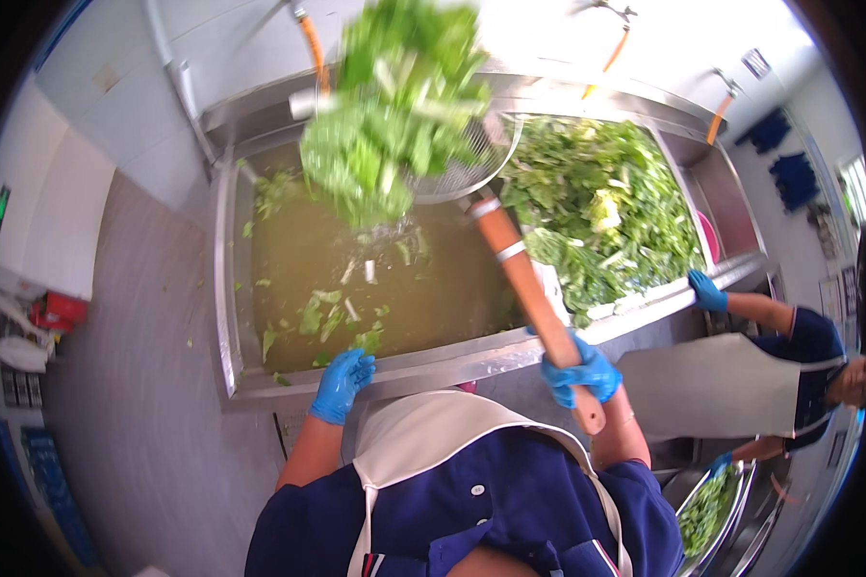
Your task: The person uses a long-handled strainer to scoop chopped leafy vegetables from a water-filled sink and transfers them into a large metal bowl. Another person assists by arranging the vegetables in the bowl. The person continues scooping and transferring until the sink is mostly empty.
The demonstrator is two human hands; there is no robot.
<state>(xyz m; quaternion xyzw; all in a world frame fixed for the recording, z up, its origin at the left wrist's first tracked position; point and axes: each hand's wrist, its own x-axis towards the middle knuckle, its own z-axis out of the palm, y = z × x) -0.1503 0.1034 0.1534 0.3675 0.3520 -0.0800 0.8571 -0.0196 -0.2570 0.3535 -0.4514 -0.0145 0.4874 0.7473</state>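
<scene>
My right hand (pixel 582 371), in a blue glove, grips the wooden handle (pixel 527 288) of a large wire-mesh skimmer (pixel 487 155). Chopped leafy greens (pixel 397 115) are heaped on the skimmer and partly blurred, above the left basin. That stainless steel basin (pixel 227 288) holds murky brownish water (pixel 418 288) with loose leaf pieces floating in it. My left hand (pixel 343 382), also gloved in blue, is at the basin's front rim with its fingers apart and nothing in it. More chopped greens (pixel 606 209) fill the adjoining section on the right.
To the right, a co-worker in a light apron (pixel 714 386) has one gloved hand (pixel 708 290) on the sink rim and the other near a metal container of greens (pixel 707 512). Orange hoses (pixel 312 45) hang from wall taps. A pink item (pixel 708 236) lies in the far-right basin.
</scene>
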